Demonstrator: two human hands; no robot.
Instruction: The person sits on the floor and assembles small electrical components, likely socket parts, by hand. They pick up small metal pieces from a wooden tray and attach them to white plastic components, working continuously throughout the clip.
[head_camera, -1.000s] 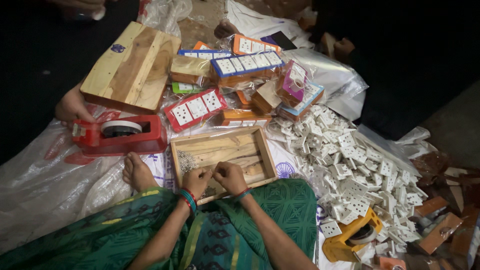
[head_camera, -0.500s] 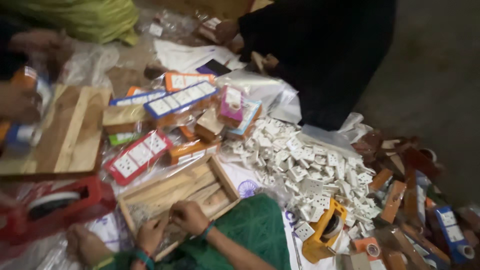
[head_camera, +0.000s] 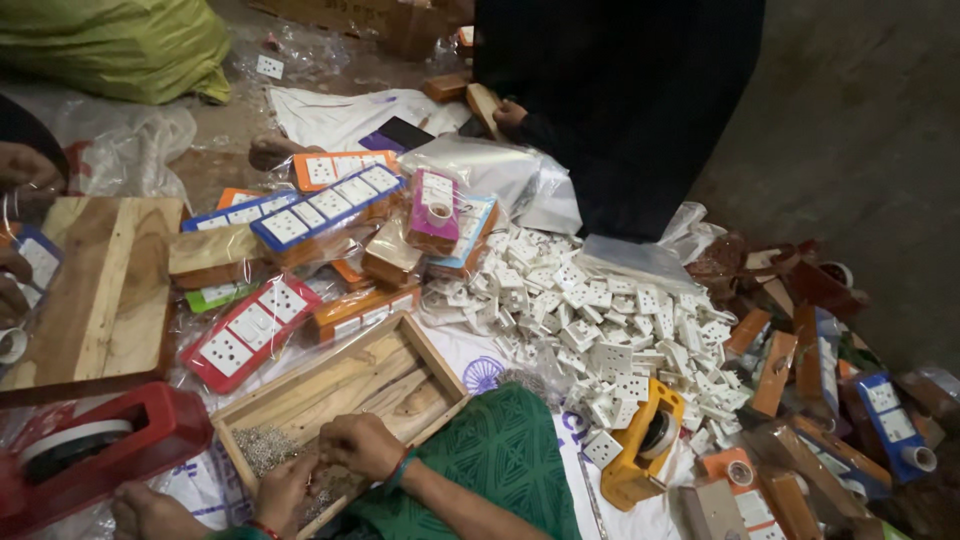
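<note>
A floor-level assembly workshop for electrical switchboards. A heap of white sockets (head_camera: 610, 340) lies on plastic sheeting (head_camera: 510, 175) in the middle. Wrapped, finished boards (head_camera: 325, 205) are stacked far left; wooden box frames (head_camera: 345, 395) and tape dispensers (head_camera: 645, 445) sit near. Another worker (head_camera: 620, 100) sits at the far side.

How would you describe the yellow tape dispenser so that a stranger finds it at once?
Start at the big pile of white sockets right of the wooden tray. At the pile's near edge lies the yellow tape dispenser, holding a tape roll. The other dispenser, left of the tray, is red.
</note>
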